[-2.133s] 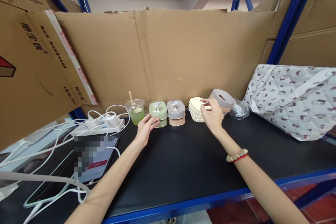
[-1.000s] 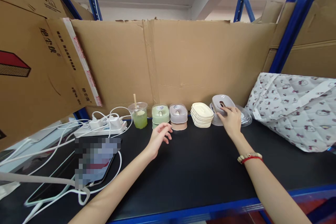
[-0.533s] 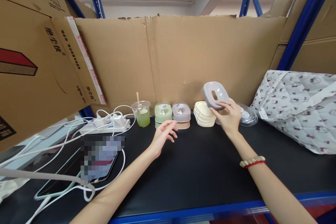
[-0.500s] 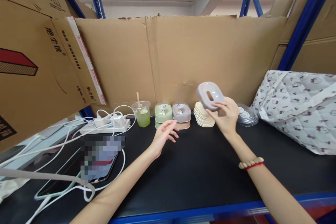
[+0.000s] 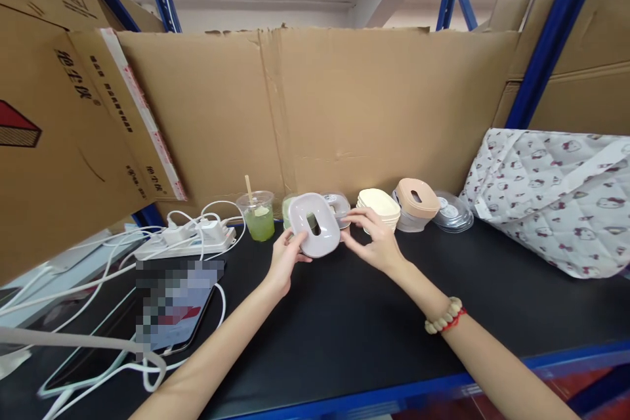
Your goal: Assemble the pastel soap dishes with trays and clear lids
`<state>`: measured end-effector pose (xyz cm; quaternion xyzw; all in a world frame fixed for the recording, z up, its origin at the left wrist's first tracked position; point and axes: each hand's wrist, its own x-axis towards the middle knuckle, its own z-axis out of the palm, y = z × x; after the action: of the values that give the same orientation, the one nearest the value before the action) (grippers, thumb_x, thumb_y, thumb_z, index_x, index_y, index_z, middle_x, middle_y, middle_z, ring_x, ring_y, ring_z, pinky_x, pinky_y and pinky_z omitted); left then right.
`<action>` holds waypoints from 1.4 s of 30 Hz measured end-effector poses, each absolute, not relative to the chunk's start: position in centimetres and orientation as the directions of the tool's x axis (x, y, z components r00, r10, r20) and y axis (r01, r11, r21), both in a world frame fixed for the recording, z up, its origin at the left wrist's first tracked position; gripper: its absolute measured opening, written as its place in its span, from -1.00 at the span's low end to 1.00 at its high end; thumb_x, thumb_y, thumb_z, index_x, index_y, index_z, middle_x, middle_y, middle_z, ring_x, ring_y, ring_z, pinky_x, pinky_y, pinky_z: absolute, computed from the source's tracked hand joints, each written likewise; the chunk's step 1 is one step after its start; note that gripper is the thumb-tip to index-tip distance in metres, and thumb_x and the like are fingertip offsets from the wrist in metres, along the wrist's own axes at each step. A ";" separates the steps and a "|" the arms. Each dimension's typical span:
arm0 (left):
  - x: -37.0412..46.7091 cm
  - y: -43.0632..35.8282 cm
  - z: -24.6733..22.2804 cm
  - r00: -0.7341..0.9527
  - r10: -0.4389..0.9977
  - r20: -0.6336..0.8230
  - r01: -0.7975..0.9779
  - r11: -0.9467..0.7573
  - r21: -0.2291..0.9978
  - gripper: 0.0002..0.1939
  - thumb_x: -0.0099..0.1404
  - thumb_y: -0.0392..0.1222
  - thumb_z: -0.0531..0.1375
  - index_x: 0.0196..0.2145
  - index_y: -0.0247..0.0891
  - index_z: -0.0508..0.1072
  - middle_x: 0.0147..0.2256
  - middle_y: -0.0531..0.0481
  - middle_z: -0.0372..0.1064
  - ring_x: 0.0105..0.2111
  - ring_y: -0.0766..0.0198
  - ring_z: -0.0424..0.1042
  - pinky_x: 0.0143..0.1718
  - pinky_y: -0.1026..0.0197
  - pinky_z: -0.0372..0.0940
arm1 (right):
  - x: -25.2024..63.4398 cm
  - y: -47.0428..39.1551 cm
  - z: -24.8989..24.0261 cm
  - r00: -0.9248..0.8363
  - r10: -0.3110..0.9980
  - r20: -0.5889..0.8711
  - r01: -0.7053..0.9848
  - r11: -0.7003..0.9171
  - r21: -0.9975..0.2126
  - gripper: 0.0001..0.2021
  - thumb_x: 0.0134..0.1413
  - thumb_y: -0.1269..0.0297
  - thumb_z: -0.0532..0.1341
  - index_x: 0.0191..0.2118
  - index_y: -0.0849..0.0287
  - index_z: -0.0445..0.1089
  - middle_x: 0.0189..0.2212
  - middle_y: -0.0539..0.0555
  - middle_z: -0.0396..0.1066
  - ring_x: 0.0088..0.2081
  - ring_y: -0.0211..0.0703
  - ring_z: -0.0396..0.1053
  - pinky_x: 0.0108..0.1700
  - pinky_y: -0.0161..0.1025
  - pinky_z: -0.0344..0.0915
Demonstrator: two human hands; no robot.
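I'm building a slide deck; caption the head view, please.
Left hand holds a grey slotted piece, the right hand open beside it, above a black tabletop.

- The grey piece (image 5: 325,220) in front of you is smooth plastic, glossy enough to catch pale highlights.
- Your peach piece (image 5: 418,209) looks like smooth plastic with a softer sheen.
- The cream stack (image 5: 378,202) shows you a smooth, nearly matt finish, seemingly plastic.
- You have shiny clear plastic in the round lids (image 5: 451,211) and drink cup (image 5: 260,218).
- The panel (image 5: 384,105) facing you is matt brown cardboard, rough along its torn top edge.
- Your tabletop (image 5: 354,328) is smooth, black and mostly matt.
- The bag (image 5: 551,203) to your right looks like quilted, padded cloth.
- The blue post (image 5: 554,39) beyond it looks like painted metal.
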<state>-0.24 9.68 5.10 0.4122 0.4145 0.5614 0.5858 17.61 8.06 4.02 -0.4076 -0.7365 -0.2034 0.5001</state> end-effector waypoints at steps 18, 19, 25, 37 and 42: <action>-1.3 10.4 6.0 -0.089 0.956 -0.278 -0.485 0.202 0.851 -0.81 0.05 -0.10 -0.01 -0.50 -0.28 0.24 -0.64 0.10 0.21 -0.68 0.38 0.18 -0.64 0.36 -0.03 | 24.0 11.1 1.5 0.081 0.694 0.715 0.993 0.008 -0.120 -0.62 0.02 0.41 0.00 -0.05 0.21 0.40 -0.06 0.19 0.30 -0.02 -0.09 0.25 -0.01 -0.14 0.25; -1.4 10.4 6.0 -0.094 0.955 -0.281 -0.492 0.201 0.847 -0.81 0.05 -0.10 -0.01 -0.50 -0.28 0.25 -0.63 0.09 0.21 -0.68 0.37 0.19 -0.63 0.36 -0.01 | 24.1 11.1 1.5 0.081 0.696 0.713 0.992 0.016 -0.128 -0.62 0.02 0.41 0.01 -0.06 0.20 0.40 -0.07 0.18 0.31 -0.04 -0.10 0.26 -0.02 -0.15 0.25; -1.6 10.5 6.3 -0.067 0.955 -0.288 -0.509 0.216 0.833 -0.79 0.14 -0.12 -0.04 -0.50 -0.28 0.27 -0.62 0.08 0.22 -0.64 0.35 0.22 -0.61 0.35 0.00 | 24.5 11.3 1.6 0.107 0.699 0.707 0.978 0.055 -0.203 -0.69 0.01 0.37 0.06 -0.13 0.16 0.43 -0.17 0.13 0.35 -0.12 -0.16 0.30 -0.18 -0.28 0.31; -1.8 10.7 6.6 -0.034 0.958 -0.285 -0.486 0.233 0.842 -0.72 0.27 -0.04 0.03 -0.39 -0.31 0.38 -0.59 0.07 0.30 -0.67 0.42 0.18 -0.62 0.37 0.02 | 23.6 10.4 2.8 0.247 0.590 0.769 0.929 0.082 -0.361 -0.68 -0.13 0.45 -0.02 -0.33 0.23 0.46 -0.30 0.11 0.34 -0.27 -0.28 0.30 -0.34 -0.40 0.25; -1.8 10.8 6.4 -0.056 0.962 -0.266 -0.479 0.208 0.853 -0.73 0.23 -0.01 0.07 -0.31 -0.27 0.40 -0.53 0.03 0.36 -0.64 0.40 0.24 -0.60 0.36 0.05 | 22.9 9.8 3.2 0.169 0.708 0.686 0.955 0.053 -0.291 -0.70 -0.11 0.44 0.04 -0.30 0.18 0.48 -0.26 0.10 0.34 -0.16 -0.22 0.30 -0.33 -0.40 0.28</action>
<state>-1.83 10.84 6.39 0.2678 0.4512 0.5694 0.6329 22.86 9.78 3.15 -0.6676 -0.6227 -0.1662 0.3727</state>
